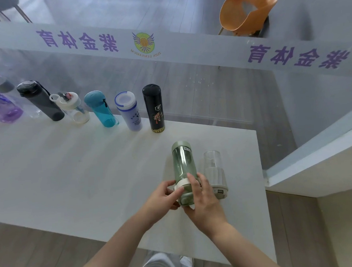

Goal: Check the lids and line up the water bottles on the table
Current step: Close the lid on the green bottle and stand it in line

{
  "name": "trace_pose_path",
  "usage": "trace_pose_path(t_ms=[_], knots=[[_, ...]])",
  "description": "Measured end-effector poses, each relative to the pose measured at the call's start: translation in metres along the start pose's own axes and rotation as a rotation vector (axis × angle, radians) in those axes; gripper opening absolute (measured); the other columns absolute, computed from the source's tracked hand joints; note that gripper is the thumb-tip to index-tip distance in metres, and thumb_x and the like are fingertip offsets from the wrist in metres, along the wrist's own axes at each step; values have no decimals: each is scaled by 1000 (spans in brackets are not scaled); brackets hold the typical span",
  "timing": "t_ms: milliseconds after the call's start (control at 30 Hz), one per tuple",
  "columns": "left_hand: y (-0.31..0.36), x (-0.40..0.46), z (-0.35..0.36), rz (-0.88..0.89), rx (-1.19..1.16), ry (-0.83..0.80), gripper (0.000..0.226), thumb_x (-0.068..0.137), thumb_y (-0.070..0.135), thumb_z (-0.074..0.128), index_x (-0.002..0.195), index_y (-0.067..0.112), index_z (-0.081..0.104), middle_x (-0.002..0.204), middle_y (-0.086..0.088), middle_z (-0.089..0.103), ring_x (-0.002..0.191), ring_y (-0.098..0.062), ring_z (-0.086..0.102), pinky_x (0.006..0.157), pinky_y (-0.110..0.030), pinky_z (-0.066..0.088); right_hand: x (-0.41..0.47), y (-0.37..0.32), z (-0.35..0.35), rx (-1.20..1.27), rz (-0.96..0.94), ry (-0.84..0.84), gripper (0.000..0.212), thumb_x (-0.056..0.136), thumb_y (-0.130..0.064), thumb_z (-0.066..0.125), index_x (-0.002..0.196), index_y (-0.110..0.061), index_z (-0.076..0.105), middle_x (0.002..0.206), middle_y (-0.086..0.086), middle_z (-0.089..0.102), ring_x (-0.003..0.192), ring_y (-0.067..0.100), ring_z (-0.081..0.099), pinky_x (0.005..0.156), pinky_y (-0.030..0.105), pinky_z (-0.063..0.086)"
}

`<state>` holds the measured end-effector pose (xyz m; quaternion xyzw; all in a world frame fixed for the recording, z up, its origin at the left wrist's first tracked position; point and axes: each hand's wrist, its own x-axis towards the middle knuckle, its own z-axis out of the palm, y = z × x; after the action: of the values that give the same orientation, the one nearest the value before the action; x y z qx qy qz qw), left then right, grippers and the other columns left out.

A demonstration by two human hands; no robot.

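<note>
A green see-through bottle [182, 163] lies tilted above the white table [71, 169], its green and cream lid end toward me. My left hand [164, 195] grips the lid end from the left. My right hand [203, 197] wraps the same end from the right. Just to its right stands a clear bottle with a cream base [215, 172]. Along the table's far edge runs a row of upright bottles: black [153, 108], lilac with a white lid [129, 111], teal [100, 108], clear with a white looped lid [71, 107], dark grey [39, 99] and purple [0, 105].
A glass partition with purple lettering [166, 52] rises right behind the row of bottles. The table's right edge [262, 180] lies close to the clear bottle, with a white ledge [315, 162] beyond. An orange chair [246, 11] stands past the glass.
</note>
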<state>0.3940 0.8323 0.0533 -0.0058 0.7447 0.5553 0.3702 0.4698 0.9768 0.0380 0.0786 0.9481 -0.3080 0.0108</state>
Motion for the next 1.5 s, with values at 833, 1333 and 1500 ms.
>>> trace_pose_path(t_ms=[833, 1333, 1500], knots=[[3, 36, 17, 397, 523, -18, 71, 75, 51, 74, 136, 36, 42, 131, 19, 52, 120, -1, 51, 100, -31, 46, 13, -35, -90, 200, 130, 56, 59, 68, -67, 66, 114, -33, 51, 105, -13, 54, 95, 7, 54, 80, 26, 48], [-7, 50, 24, 266, 387, 46, 78, 74, 41, 78, 133, 48, 28, 129, 16, 50, 112, -9, 57, 98, -38, 50, 42, -21, -74, 422, 88, 78, 73, 72, -28, 78, 129, -36, 33, 116, -17, 54, 99, 3, 56, 81, 22, 50], [-12, 61, 26, 253, 438, 92, 71, 77, 48, 71, 133, 49, 27, 117, 22, 59, 98, -9, 63, 87, -34, 53, 49, -15, -74, 464, 68, 21, 73, 72, -23, 79, 128, -35, 34, 116, -23, 53, 103, -6, 54, 80, 13, 49]])
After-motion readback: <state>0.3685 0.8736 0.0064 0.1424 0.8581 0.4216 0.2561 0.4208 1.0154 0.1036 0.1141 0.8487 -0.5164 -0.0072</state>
